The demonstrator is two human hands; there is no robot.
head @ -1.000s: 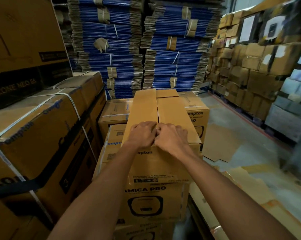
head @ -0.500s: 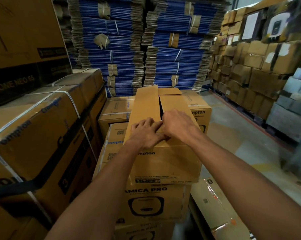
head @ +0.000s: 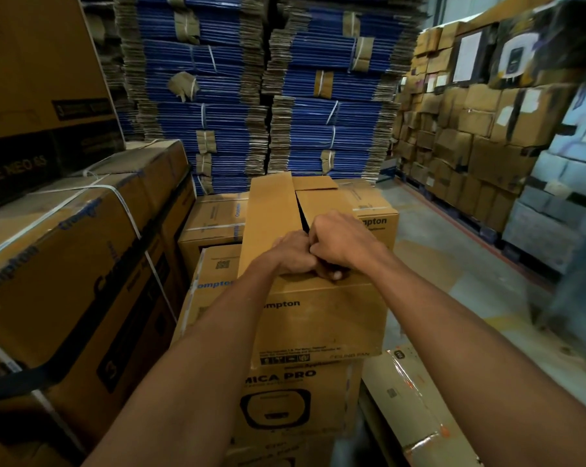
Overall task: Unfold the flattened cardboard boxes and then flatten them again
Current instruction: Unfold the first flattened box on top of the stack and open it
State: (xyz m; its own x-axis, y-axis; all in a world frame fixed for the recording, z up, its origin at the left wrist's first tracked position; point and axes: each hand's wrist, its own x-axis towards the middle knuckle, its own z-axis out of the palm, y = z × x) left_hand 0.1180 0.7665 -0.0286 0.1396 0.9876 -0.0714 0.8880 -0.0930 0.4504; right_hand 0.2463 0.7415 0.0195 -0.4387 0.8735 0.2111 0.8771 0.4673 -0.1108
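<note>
Close on the left stand large strapped cartons (head: 65,264), bound with white bands, and above them a bigger brown carton with a black printed band (head: 42,106). Straight ahead rise two tall stacks of flattened blue cardboard (head: 217,96), tied in bundles, and along the right a wall of brown cartons (head: 453,136) on pallets. A flat sheet of cardboard with shiny tape (head: 412,399) lies low on the right, just beside the pile in front. Both forearms reach in from below and hide part of that pile. The floor (head: 453,281) is grey concrete with pale patches; the room is a dim warehouse. The cardboard box (head: 318,321), long and brown, lies on top of a printed carton marked MICA PRO (head: 295,399), with more closed cartons (head: 214,217) behind and beside it. Its long top flaps are nearly closed, with a dark slit open between them; what is inside cannot be seen. The left hand (head: 293,252) and the right hand (head: 338,239) meet at the near end of that slit, touching each other, the fingers of each curled down at the edges of the flaps, the left on the left flap and the right on the right flap
</note>
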